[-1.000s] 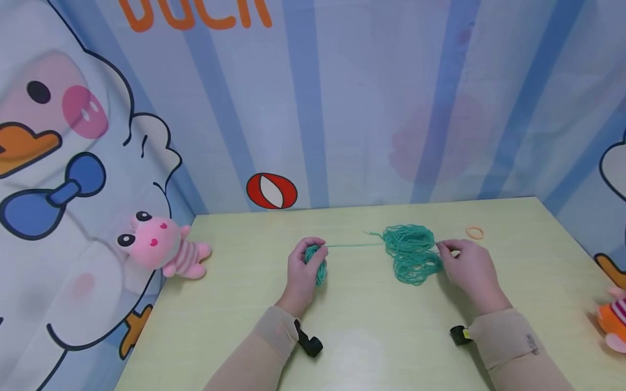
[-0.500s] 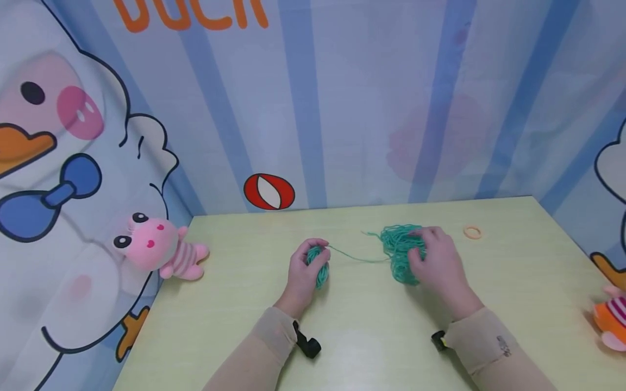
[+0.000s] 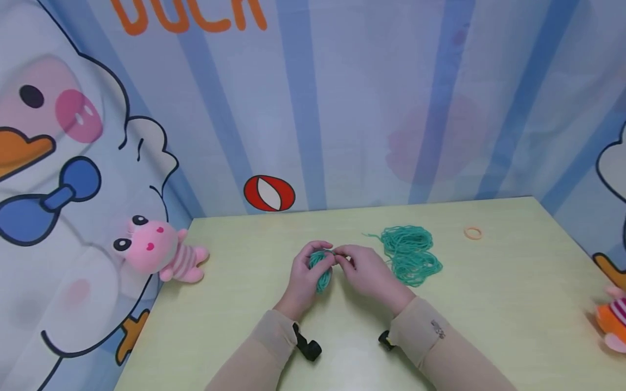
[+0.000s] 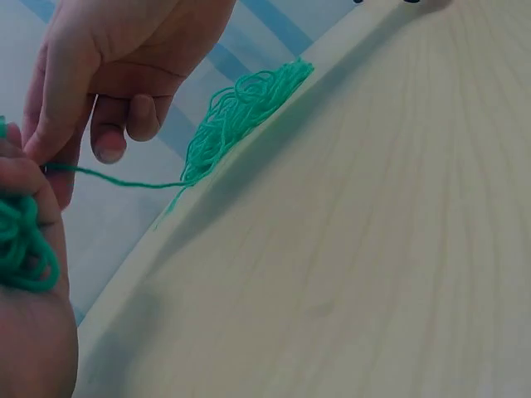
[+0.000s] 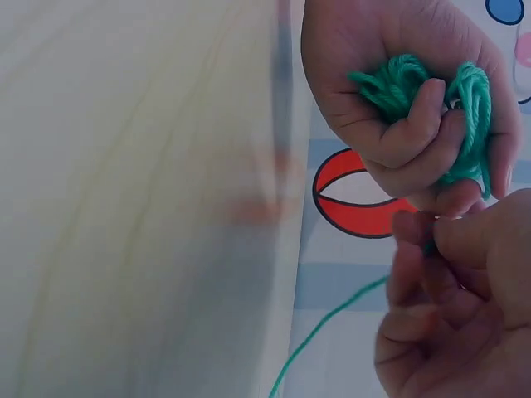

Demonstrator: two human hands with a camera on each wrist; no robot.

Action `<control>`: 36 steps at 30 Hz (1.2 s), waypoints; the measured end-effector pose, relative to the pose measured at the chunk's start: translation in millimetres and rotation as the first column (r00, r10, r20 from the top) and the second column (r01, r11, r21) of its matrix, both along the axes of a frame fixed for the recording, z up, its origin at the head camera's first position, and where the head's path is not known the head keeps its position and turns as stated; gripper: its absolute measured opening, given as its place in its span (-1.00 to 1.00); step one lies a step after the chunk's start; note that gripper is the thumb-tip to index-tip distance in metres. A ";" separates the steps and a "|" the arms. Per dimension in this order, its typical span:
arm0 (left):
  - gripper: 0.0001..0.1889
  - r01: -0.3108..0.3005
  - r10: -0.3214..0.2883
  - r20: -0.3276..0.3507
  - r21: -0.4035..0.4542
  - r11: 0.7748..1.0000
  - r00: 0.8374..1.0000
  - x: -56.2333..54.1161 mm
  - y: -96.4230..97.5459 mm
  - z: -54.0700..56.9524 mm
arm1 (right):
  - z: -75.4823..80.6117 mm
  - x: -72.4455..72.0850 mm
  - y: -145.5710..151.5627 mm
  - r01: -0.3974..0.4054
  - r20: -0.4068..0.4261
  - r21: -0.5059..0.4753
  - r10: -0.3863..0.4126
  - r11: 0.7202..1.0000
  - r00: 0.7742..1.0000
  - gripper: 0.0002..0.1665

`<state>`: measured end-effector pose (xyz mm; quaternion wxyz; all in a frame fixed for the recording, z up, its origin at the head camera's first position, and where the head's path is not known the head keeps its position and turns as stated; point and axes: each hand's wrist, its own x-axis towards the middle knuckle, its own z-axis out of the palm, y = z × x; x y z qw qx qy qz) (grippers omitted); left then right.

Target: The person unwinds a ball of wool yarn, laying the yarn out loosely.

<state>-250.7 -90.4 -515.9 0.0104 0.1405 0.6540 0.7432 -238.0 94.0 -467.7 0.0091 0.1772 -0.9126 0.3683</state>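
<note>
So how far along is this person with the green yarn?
Seemingly done: a looped bundle already gathered in the left hand. In hand: a strand, pinched by the right hand close to the bundle. Remaining, probably: the loose pile on the table, which that strand runs to.

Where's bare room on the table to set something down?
Bare table lies between the pink plush and the left hand, and between the loose yarn pile and the orange toy, in front of the ring. Crowded: the middle; the left hand holds a yarn bundle, the right hand close by pinches a strand running to the pile.
</note>
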 end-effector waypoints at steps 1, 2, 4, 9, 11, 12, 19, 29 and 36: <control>-0.63 0.000 -0.001 -0.003 -0.012 1.000 1.000 0.2 0.4 0.3 | 0.0 0.1 1.9 0.016 -0.014 -0.007 -0.016 1.000 1.000 -0.66; -0.61 0.001 -0.001 -0.007 -0.027 1.000 1.000 0.5 0.8 1.1 | 1.1 0.9 4.8 0.029 -0.027 -0.018 -0.030 0.999 0.999 -0.69; -0.58 -0.005 0.005 -0.012 -0.062 0.998 1.000 1.3 1.5 3.1 | 3.1 2.3 12.6 0.059 -0.069 -0.041 -0.062 0.997 0.996 -0.73; -0.60 -0.028 0.027 -0.006 -0.085 0.996 1.000 0.5 1.7 3.2 | 12.4 7.0 37.5 0.132 -0.173 -0.107 -0.149 0.985 0.974 -0.75; -0.61 -0.031 0.032 0.011 -0.068 0.997 0.999 -0.5 1.4 1.4 | 14.9 8.8 48.7 0.161 -0.188 -0.141 -0.186 0.977 0.964 -0.75; -0.61 -0.032 0.033 0.020 -0.055 0.998 0.999 -0.8 1.1 0.7 | 15.8 9.6 54.2 0.172 -0.188 -0.159 -0.201 0.972 0.961 -0.75; -0.57 -0.059 0.058 0.079 0.018 0.998 0.995 -1.5 0.0 -2.9 | 17.3 15.9 92.4 0.270 -0.206 -0.201 -0.310 0.942 0.928 -0.72; -0.65 -0.231 0.231 0.024 -0.026 0.973 0.973 -3.9 1.2 -2.6 | 10.1 19.1 160.9 0.414 -0.086 -0.108 -0.423 0.904 0.902 -0.56; -0.63 -0.241 0.243 0.022 -0.046 0.969 0.970 -1.3 -0.3 -0.6 | -3.4 14.2 192.3 0.442 0.108 0.088 -0.449 0.893 0.887 -0.44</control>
